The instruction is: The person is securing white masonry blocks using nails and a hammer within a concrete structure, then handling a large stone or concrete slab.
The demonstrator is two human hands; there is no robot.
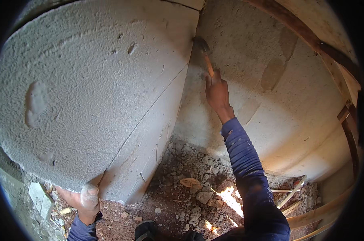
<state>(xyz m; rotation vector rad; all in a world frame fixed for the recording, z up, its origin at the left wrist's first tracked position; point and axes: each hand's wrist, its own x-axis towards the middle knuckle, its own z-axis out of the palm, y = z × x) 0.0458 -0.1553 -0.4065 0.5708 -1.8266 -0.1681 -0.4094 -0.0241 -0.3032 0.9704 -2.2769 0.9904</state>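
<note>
My right hand is closed round the wooden handle of a hammer, arm stretched out ahead. The dark hammer head meets the far edge of a rough white block wall, right at the corner with a plastered wall. At the near lower edge of the block wall, my left hand grips it, dusty thumb on the face. The other fingers pass under the edge and are partly hidden. A thin joint line crosses the white surface between the two hands.
Rubble and broken stones cover the ground below. A grey-white block fragment lies at the lower left. Wooden poles lean at the lower right, and a curved timber runs along the upper right. My dark shoe shows at the bottom.
</note>
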